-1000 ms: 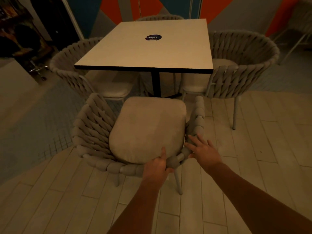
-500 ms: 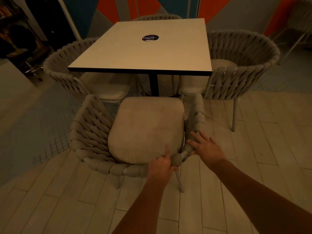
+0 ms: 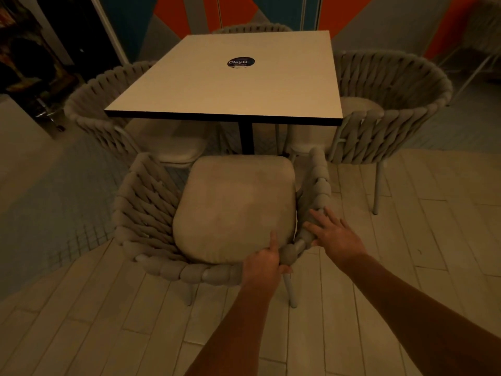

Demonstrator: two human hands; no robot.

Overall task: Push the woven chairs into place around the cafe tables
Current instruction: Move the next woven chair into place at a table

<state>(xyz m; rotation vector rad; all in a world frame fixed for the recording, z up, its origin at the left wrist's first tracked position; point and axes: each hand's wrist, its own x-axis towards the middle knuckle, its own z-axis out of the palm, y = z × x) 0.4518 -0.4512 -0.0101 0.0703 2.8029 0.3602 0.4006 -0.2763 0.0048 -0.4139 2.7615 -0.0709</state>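
Left hand [image 3: 261, 264] grips chair [image 3: 233, 207] facing table [image 3: 233, 85].

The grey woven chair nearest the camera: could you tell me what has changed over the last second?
Little changed: the grey woven chair hardly moved. The left hand still grips its back rim, and the right hand still rests open on the rim. The square white table stayed put.

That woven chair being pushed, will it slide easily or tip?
The near chair probably slides: thin metal legs on smooth floor planks. It looks fairly light, since the left hand grips only the rim and the right hand lies flat. Tipping seems unlikely; its legs are splayed.
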